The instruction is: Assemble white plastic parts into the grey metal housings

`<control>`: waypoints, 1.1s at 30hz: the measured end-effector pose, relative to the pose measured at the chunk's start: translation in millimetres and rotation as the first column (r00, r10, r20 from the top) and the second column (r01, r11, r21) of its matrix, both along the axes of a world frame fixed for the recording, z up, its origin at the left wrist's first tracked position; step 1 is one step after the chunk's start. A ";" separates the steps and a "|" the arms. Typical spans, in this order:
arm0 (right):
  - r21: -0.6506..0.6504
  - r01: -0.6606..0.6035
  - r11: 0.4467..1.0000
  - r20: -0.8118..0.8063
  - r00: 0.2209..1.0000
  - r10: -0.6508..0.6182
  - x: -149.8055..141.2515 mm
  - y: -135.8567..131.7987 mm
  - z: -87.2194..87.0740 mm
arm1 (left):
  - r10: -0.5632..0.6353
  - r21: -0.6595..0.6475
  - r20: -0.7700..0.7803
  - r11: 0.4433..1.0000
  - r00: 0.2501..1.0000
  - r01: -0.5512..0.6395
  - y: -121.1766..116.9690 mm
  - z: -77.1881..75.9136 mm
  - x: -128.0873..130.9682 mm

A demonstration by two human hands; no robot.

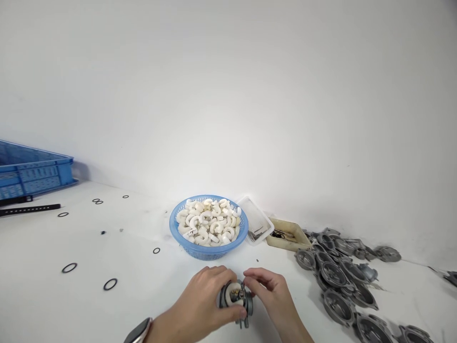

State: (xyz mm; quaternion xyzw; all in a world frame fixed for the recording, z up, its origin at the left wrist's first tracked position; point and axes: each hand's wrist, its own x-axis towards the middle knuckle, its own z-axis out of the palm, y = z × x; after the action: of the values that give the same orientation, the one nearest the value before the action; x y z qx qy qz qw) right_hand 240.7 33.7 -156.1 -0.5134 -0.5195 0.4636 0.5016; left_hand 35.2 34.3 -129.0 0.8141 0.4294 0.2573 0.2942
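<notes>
My left hand (pixel 207 300) is wrapped round a grey metal carburetor (pixel 249 305), thumb in front and fingers over its far left side. A white curved float (pixel 230 296) sits in the carburetor's upturned face, around brass-coloured parts. At the right upper edge of this body, my right hand (pixel 269 290) has its thumb and index finger pinched together. Whatever is between those fingertips is too small to make out. Just beyond the hands stands a blue round basket (pixel 210 252), heaped with white C-shaped floats (pixel 210 221).
Right of the basket are a white tray (pixel 255 214) with thin metal pins and a cream tray (pixel 285 244) with small dark parts. Grey metal bowls (pixel 333 274) spread along the right. Black rubber rings (pixel 110 284), a black strap (pixel 32 209) and a blue crate (pixel 43 174) are left.
</notes>
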 end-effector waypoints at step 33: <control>-0.003 -0.097 0.995 -0.039 0.995 0.097 -2.8 -1.4 -7.6 | -0.011 -0.067 0.104 0.998 0.994 0.019 0.3 1.0 0.4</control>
State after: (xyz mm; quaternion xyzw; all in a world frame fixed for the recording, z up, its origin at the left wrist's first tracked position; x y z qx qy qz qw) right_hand 237.9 32.3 -163.7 -0.4799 -0.5329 0.4983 0.4872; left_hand 35.6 34.7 -128.0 0.7924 0.4159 0.2822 0.3457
